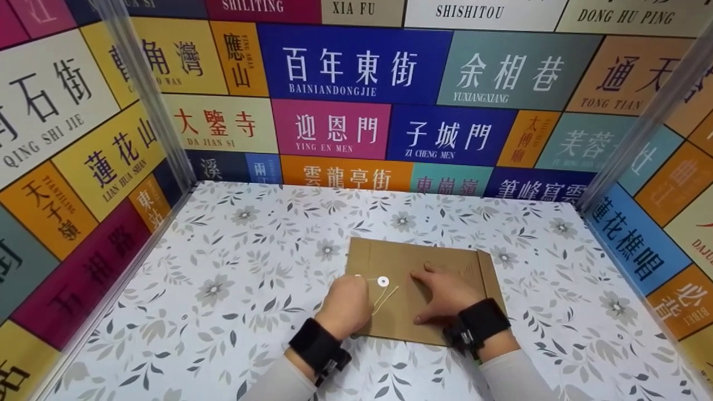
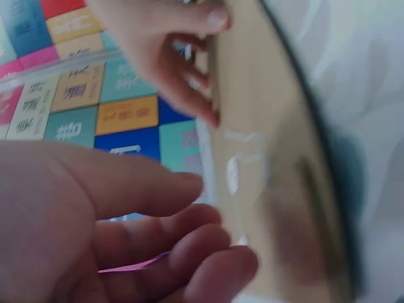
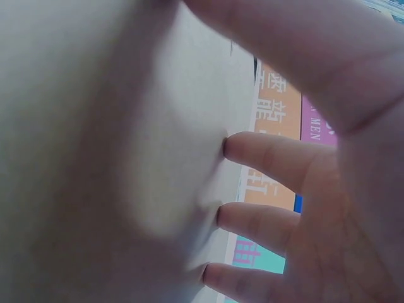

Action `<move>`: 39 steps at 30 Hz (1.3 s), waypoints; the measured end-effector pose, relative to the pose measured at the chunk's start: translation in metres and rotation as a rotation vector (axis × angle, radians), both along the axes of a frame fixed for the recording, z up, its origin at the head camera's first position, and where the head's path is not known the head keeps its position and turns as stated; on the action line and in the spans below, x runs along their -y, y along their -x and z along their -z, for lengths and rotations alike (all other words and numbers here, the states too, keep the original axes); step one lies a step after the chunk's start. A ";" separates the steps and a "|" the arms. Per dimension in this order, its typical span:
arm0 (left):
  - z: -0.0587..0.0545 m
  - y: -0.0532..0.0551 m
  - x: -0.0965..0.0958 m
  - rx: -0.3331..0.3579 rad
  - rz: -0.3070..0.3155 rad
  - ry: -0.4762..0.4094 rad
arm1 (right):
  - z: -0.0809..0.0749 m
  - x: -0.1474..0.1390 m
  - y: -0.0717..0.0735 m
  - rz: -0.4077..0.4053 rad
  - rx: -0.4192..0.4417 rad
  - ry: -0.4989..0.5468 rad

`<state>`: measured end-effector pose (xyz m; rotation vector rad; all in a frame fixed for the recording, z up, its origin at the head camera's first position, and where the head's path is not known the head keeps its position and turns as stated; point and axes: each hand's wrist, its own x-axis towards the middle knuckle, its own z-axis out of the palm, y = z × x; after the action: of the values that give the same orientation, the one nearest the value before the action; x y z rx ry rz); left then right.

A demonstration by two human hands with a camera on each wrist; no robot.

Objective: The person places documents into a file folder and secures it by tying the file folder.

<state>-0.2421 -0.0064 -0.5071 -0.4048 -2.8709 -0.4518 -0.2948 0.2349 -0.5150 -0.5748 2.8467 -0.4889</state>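
A brown kraft paper envelope lies flat on the table, with a string closure on its front. Its white round button has a thin pale string hanging loosely from it. Over the envelope's left part is my left hand. In the left wrist view its fingers bend loosely beside a second small white button, with a gap below the thumb and nothing visibly gripped. My right hand rests spread fingertips on the envelope's right part; the right wrist view shows those fingers touching the paper.
The table has a white cloth printed with grey flowers and leaves. Colourful sign-printed panels stand at the back and both sides. Black straps with cameras circle both wrists.
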 end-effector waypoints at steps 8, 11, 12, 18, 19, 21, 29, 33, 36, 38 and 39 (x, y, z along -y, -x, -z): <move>0.014 -0.001 -0.023 -0.078 -0.047 0.183 | 0.000 -0.001 0.001 -0.006 -0.008 -0.025; 0.016 -0.003 -0.027 -0.102 -0.065 0.195 | 0.001 -0.001 0.001 -0.007 -0.006 -0.022; 0.017 -0.003 -0.028 -0.094 -0.070 0.189 | 0.001 -0.001 0.001 -0.006 -0.004 -0.020; 0.020 0.001 -0.028 -0.001 -0.077 0.175 | 0.002 0.000 0.001 0.005 0.001 -0.013; 0.021 0.002 -0.027 0.013 -0.077 0.180 | 0.002 0.000 0.002 0.005 0.002 -0.012; 0.024 0.002 -0.025 0.020 -0.066 0.197 | 0.002 0.000 0.002 0.003 0.006 -0.008; 0.022 0.001 -0.018 -0.106 0.017 0.172 | 0.000 0.001 0.001 -0.005 0.001 0.001; 0.018 0.003 -0.014 -0.064 0.051 0.096 | 0.000 0.001 0.000 -0.014 -0.010 -0.004; 0.018 0.005 -0.011 -0.023 0.053 0.080 | 0.000 0.001 0.000 -0.017 -0.013 -0.005; 0.017 0.005 -0.010 -0.019 0.048 0.093 | 0.000 0.001 0.000 -0.015 -0.013 -0.003; 0.017 0.006 -0.009 -0.019 0.045 0.103 | 0.000 0.001 0.000 -0.014 -0.014 -0.002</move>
<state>-0.2478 0.0027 -0.5238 -0.4893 -2.8802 -0.3069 -0.2947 0.2342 -0.5155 -0.6006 2.8543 -0.4807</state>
